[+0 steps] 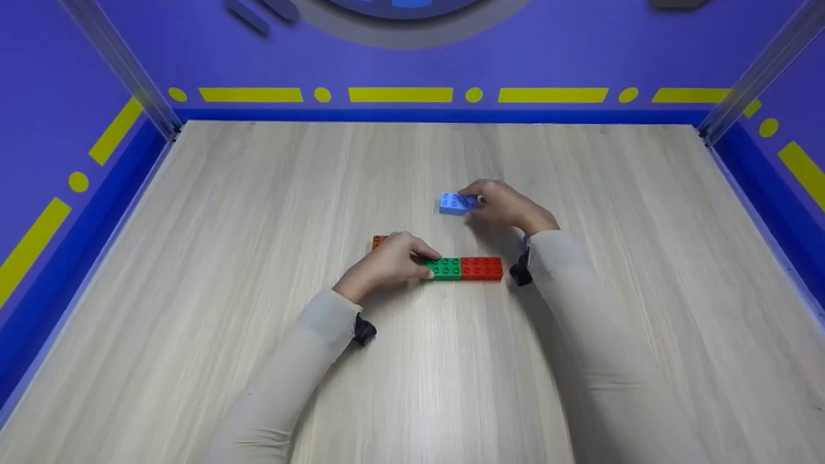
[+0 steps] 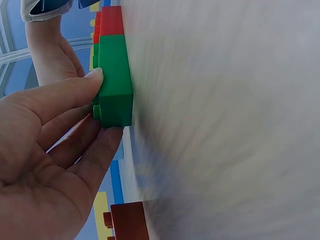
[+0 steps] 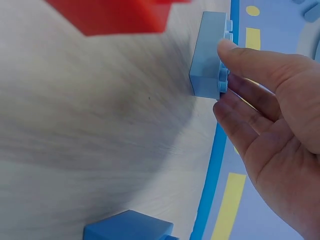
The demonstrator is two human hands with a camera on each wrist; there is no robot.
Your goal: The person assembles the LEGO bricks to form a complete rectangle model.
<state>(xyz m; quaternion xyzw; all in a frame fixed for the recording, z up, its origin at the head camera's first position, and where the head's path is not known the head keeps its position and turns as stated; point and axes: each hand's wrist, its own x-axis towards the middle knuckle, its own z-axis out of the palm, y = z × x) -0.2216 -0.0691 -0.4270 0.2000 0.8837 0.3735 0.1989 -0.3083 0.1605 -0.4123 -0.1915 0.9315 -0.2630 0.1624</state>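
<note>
My left hand (image 1: 394, 261) pinches a green studded toy brick (image 1: 446, 269) between thumb and fingers at its left end. A red brick (image 1: 482, 268) lies end to end with the green one, touching it. Farther back, my right hand (image 1: 509, 205) holds the right end of a light blue brick (image 1: 451, 203); thumb and fingertips are at its sides in the right wrist view. An orange-brown brick (image 1: 379, 241) shows behind the left hand, mostly hidden by it in the head view. At the bottom of the right wrist view is a darker blue brick (image 3: 127, 227).
All the bricks are on a wood-grain table (image 1: 225, 212). Blue panels (image 1: 399, 67) with yellow marks wall off its back and sides. A black wrist device (image 1: 521, 270) on the right arm is close to the red brick's right end.
</note>
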